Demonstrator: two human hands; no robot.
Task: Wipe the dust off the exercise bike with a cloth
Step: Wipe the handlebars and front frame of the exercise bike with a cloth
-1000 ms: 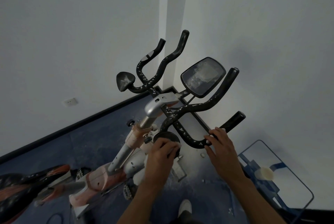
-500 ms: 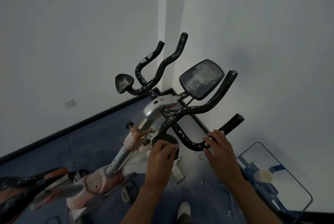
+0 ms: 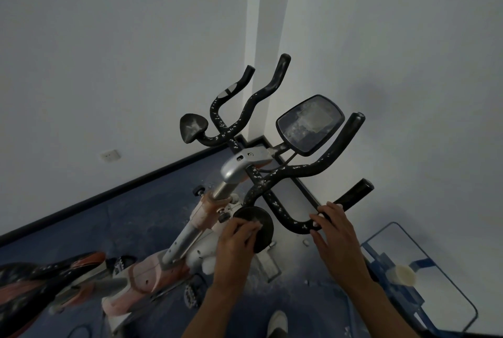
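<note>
The exercise bike (image 3: 190,237) stands in a room corner, its black handlebars (image 3: 275,177) speckled with white dust. The display console (image 3: 310,123) is dusty too. My left hand (image 3: 236,242) is curled over the near round black elbow pad (image 3: 262,222), fingers on its top. My right hand (image 3: 337,234) wraps around the near right handlebar bend (image 3: 295,224), below the end grip (image 3: 356,192). No cloth shows in either hand. The far elbow pad (image 3: 192,128) is dust-streaked.
The black and orange saddle (image 3: 40,277) is at lower left. A blue-framed glass table (image 3: 435,307) with a pale cylinder (image 3: 405,275) on it stands close at right. Walls close in behind the bike. My shoe (image 3: 277,324) is on the dusty blue floor.
Both hands stay on the same pad and bar. The view has drifted slightly, so the bike sits a little higher in frame.
</note>
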